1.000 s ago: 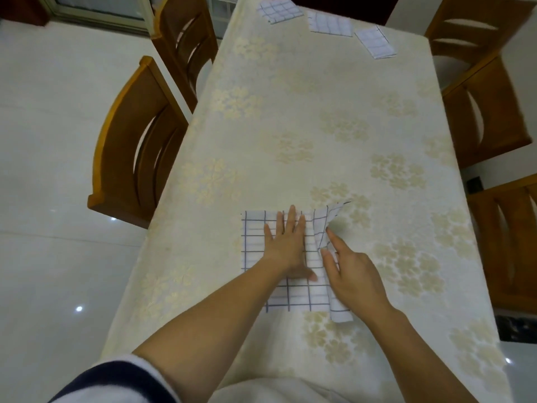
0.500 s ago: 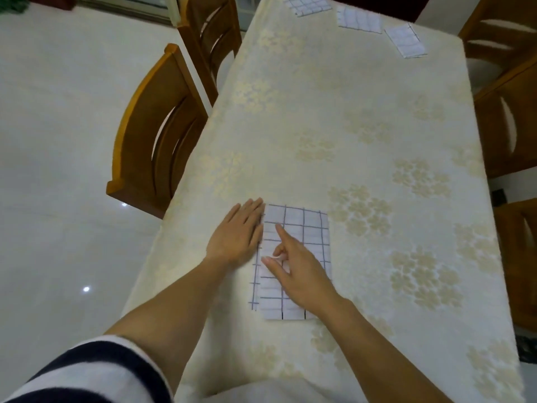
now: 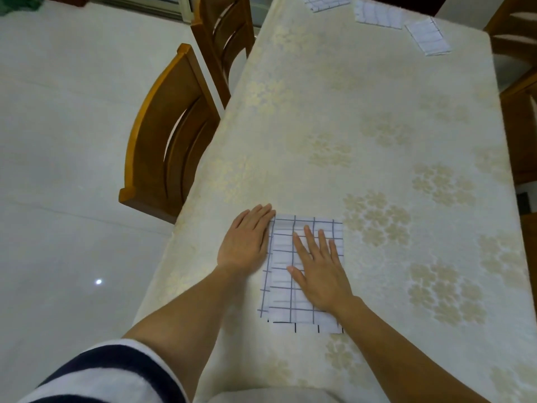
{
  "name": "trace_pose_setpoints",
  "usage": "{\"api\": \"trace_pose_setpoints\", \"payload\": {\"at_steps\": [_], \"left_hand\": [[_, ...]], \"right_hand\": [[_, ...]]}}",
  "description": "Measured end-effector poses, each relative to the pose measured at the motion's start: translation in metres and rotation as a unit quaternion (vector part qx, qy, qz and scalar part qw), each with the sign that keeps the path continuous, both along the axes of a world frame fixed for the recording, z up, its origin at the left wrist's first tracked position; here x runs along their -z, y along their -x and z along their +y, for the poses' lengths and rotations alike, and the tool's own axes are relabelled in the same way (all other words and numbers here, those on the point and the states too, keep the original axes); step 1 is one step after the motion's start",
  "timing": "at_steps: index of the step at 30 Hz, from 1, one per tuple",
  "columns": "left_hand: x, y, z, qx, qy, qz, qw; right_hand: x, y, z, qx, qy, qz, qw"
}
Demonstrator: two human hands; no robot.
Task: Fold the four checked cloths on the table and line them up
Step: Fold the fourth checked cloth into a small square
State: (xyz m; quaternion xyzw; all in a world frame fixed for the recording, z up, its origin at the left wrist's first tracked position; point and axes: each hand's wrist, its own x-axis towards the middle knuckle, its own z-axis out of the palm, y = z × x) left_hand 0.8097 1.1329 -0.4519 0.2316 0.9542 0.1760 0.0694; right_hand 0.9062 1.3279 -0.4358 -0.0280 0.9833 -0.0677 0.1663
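The checked cloth (image 3: 279, 286) lies at about 6 o'clock on the surface (image 3: 348, 112), close to my body, folded into a tall narrow rectangle. My right hand (image 3: 318, 269) rests palm down on it with the fingers straight and a little spread, pointing to 12 o'clock. I judge that this is to flatten the layers and stop the top flap from springing up.

My left hand (image 3: 247, 242) lies flat on the surface at the cloth's 10 o'clock side, fingers straight and pressed together. Their side touches the cloth's left edge, as if to give that edge a stop so the layers line up. Neither hand pinches anything.

At the cloth's near end, at 6 o'clock, a lower layer shows past the upper one, so the layers are not quite even there. That end may want squaring before the next fold.

The three folded cloths (image 3: 377, 14) lie in a rough row along the far end, between 12 and 1 o'clock, well apart from this one. I take this as the last cloth, to be folded smaller and carried up to join that row.
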Motion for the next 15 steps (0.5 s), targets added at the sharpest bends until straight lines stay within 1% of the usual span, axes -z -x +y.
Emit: {"api": "trace_pose_setpoints", "payload": {"at_steps": [4, 6, 9, 12, 15], "left_hand": [[0.0005, 0.0002, -0.0006, 0.003, -0.002, 0.003, 1.000], [-0.0016, -0.0012, 0.0000, -0.005, -0.025, 0.002, 1.000], [-0.0069, -0.0011, 0.0006, -0.041, -0.075, -0.015, 0.996], [-0.0055, -0.0002, 0.0004, -0.032, -0.071, -0.010, 0.997], [-0.0027, -0.0002, 0.0003, -0.024, -0.062, -0.013, 0.998]], "right_hand": [[0.0030, 0.0050, -0.0069, 0.012, -0.003, 0.001, 1.000], [0.0024, 0.0057, -0.0093, 0.014, -0.003, -0.002, 1.000], [0.0013, 0.0070, -0.0107, 0.011, 0.004, -0.015, 1.000], [0.0020, 0.0050, -0.0105, 0.011, 0.008, -0.007, 1.000], [0.0010, 0.0028, -0.0099, 0.008, 0.037, 0.003, 0.999]]}}
